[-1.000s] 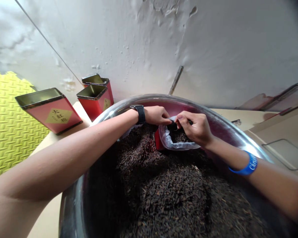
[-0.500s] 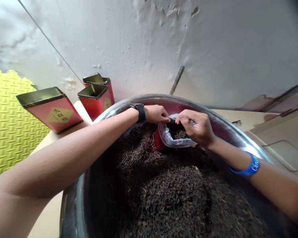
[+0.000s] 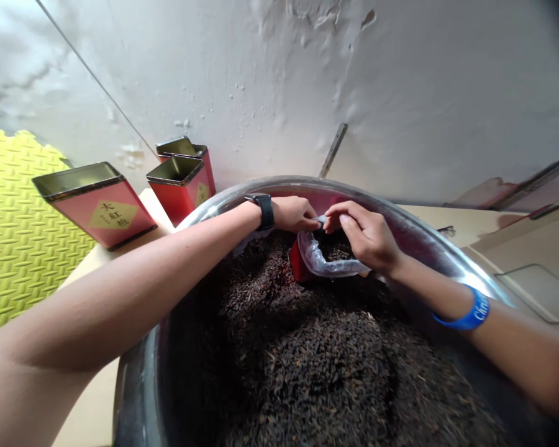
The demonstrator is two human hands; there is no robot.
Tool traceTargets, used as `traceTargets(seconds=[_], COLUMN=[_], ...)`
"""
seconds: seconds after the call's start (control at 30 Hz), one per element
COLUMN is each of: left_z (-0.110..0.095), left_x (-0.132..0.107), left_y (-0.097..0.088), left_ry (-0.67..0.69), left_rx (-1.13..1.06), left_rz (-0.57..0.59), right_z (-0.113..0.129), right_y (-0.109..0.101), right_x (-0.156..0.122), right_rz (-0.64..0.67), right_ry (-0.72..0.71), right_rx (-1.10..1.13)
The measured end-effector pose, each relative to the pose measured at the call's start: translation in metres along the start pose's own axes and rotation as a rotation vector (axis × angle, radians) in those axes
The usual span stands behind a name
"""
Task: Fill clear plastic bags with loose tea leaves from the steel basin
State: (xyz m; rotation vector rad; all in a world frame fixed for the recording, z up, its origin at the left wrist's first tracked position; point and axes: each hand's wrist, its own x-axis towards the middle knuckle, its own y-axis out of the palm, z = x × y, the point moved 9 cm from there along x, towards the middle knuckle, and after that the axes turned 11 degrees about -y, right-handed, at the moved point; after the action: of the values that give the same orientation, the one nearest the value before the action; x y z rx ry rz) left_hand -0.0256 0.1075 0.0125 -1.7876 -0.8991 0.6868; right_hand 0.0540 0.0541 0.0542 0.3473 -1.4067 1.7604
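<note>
My left hand (image 3: 294, 214), with a black watch on its wrist, pinches the far edge of a clear plastic bag (image 3: 338, 268). The bag lines a red tin (image 3: 298, 264), folds over its rim and has dark loose tea (image 3: 336, 248) inside. My right hand (image 3: 367, 236), a blue band on its wrist, hovers over the tin's right side. Its fingers are curved and loosened, the thumb apart, with the fingertips at the bag's far edge by my left hand. The tin stands in a heap of dark tea leaves (image 3: 326, 354) in a large metal basin (image 3: 151, 385).
Left of the basin, a pink-red tin (image 3: 112, 217) with a yellow label stands open on the table (image 3: 86, 403), near more red tins (image 3: 179, 192). A yellow foam mat (image 3: 23, 230) lies further left. Behind rises a peeling white wall (image 3: 261, 81). Glasses (image 3: 446, 231) lie at right.
My right hand has loosened from a closed grip on the bag's edge, and its fingers reach slightly left towards my left hand. The left hand keeps its pinch in the same spot.
</note>
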Motion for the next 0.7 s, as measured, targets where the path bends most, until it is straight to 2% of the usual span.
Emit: traceTargets(seconds=[0.23,0.37,0.7], left_z=[0.000,0.003,0.002], left_x=[-0.001,0.001,0.000], left_y=[-0.001,0.000,0.001], left_ry=[-0.014,-0.025,0.051], left_rx=[0.000,0.001,0.004], left_rz=[-0.007,-0.002,0.002], right_z=[-0.006,-0.004,0.007], right_y=[0.009,0.009,0.003], right_x=[-0.002,-0.001,0.005], right_rz=[0.072,0.088,0.117], right_ry=[0.014,-0.017,-0.103], right_rx=[0.110,0.099,0.057])
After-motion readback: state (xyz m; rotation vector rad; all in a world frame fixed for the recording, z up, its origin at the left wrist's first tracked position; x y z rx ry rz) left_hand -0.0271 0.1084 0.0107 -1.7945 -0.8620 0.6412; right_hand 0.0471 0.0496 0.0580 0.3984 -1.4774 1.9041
